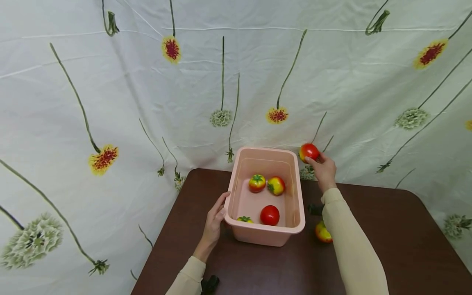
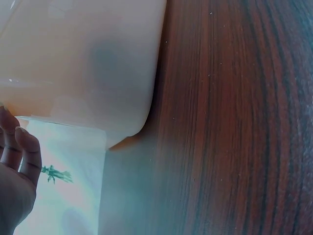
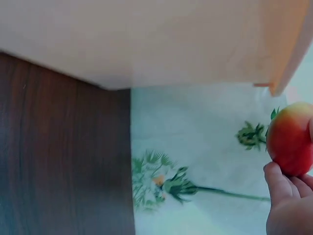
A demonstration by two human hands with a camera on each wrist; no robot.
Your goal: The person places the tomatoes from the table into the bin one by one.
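A pink plastic bin point(image 1: 265, 237) holds several red-and-yellow tomatoes, among them a red tomato point(image 1: 270, 215) near its front wall and one green-topped tomato point(image 1: 257, 183) farther back. At the bin's left rim, my left hand point(image 1: 213, 223) grips the edge; the left wrist view shows its bent fingers point(image 2: 30, 147) right beside the bin wall point(image 2: 88, 63). My right hand point(image 1: 325, 170) pinches another tomato point(image 1: 309, 152) between thumb and fingers, raised beyond the bin's back right corner. This tomato point(image 3: 291, 139) shows red with a yellowish top in the right wrist view.
Another yellow-and-red tomato point(image 1: 323, 232) lies on the dark brown table point(image 1: 398, 237) right of the bin, partly behind the right sleeve point(image 1: 354, 246). A white cloth with printed flowers point(image 1: 236, 82) hangs along the table's back edge.
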